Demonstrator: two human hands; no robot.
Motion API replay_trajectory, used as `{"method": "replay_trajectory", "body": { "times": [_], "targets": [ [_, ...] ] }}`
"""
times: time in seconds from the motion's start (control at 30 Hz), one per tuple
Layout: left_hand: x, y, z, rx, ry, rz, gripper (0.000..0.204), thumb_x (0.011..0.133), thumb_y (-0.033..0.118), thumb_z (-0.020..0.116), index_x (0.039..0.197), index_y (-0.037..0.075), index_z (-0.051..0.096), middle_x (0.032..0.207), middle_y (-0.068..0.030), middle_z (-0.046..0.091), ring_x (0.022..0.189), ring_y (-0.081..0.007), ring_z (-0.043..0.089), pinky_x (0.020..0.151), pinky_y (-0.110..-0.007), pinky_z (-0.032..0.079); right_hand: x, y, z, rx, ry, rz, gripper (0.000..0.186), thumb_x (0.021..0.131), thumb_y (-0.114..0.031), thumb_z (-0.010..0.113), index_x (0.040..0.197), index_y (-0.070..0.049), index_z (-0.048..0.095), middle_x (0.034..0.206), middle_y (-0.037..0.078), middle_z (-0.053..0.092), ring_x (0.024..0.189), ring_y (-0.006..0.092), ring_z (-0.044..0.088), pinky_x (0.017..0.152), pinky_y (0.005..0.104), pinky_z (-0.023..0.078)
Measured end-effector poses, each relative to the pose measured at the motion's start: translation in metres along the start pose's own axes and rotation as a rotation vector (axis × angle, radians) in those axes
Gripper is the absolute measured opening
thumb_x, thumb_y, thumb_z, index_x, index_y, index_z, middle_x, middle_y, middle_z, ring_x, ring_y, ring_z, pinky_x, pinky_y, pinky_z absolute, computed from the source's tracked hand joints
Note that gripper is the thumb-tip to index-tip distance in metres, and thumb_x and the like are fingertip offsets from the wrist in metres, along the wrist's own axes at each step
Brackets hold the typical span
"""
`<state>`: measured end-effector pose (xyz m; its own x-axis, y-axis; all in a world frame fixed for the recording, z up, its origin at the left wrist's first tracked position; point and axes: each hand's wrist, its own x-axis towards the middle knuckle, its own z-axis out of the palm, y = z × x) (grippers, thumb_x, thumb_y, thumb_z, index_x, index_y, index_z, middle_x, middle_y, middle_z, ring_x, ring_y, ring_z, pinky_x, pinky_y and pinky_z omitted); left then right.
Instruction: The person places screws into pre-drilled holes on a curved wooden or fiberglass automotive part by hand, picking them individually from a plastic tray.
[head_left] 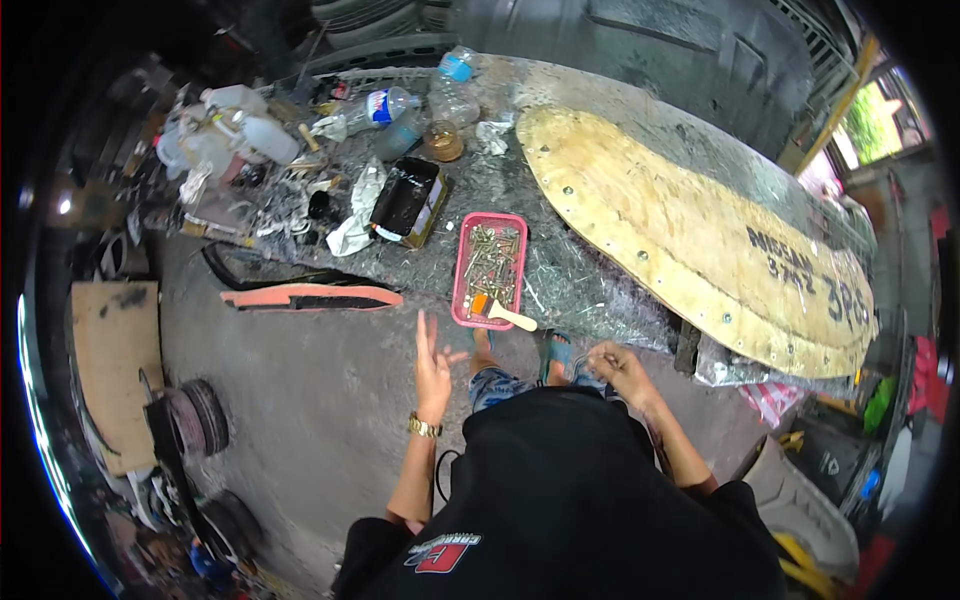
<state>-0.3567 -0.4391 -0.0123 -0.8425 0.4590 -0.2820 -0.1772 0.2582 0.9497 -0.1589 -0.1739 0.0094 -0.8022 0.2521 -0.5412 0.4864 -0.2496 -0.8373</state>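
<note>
My left hand (434,372), a gold-coloured watch (425,427) on its wrist, is raised in front of the bench with its fingers stretched out. It holds nothing. My right hand (622,372) is raised farther right, its fingers loosely bent and nothing visible in them. Between and beyond the hands, a pink plastic tray (462,270) of screws and bolts (494,256) stands at the bench's near edge. Across the tray's near end lies a brush (511,316) with a pale handle and an orange part. Neither hand touches the tray or brush.
A large curved plywood panel (690,240) with bolts along its rim covers the bench's (560,285) right side. Left of the tray are a black-lined container (408,200), crumpled paper (358,210), plastic bottles (385,106) and jugs (262,135). An orange-and-black strip (310,297) lies left; tyres (205,415) stand beyond.
</note>
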Motion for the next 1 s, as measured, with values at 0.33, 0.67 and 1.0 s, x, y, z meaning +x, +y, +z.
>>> {"method": "replay_trajectory", "body": {
  "times": [0.33, 0.67, 1.0],
  "targets": [
    [0.186, 0.013, -0.025, 0.627, -0.374, 0.485, 0.03, 0.083, 0.002, 0.054, 0.112, 0.005, 0.059, 0.118, -0.0108, 0.056, 0.115, -0.0291, 0.049, 0.095, -0.04, 0.037, 0.002, -0.051, 0.074, -0.341, 0.396, 0.082, 0.019, 0.092, -0.018, 0.056, 0.096, 0.001, 0.058, 0.081, 0.011, 0.062, 0.074, 0.0173, 0.057, 0.068, 0.0312, 0.046],
    [0.24, -0.013, 0.022, 1.146, -1.004, 0.896, 0.011, 0.075, 0.007, 0.057, 0.077, 0.006, 0.069, 0.095, -0.0089, 0.06, 0.1, -0.0241, 0.053, 0.089, -0.039, 0.039, -0.009, -0.053, 0.123, -0.369, 0.486, 0.249, 0.024, 0.091, -0.019, 0.057, 0.105, 0.0, 0.059, 0.091, 0.016, 0.066, 0.083, 0.0233, 0.064, 0.073, 0.0341, 0.049],
    [0.243, -0.022, 0.034, 1.234, -1.153, 1.127, 0.019, 0.079, 0.014, 0.05, 0.076, 0.005, 0.067, 0.101, -0.0123, 0.062, 0.1, -0.0243, 0.053, 0.089, -0.036, 0.038, -0.01, -0.044, 0.142, -0.313, 0.607, 0.224, 0.024, 0.09, -0.018, 0.057, 0.106, 0.0, 0.059, 0.093, 0.017, 0.066, 0.081, 0.027, 0.064, 0.072, 0.0359, 0.049]
  ]
}}
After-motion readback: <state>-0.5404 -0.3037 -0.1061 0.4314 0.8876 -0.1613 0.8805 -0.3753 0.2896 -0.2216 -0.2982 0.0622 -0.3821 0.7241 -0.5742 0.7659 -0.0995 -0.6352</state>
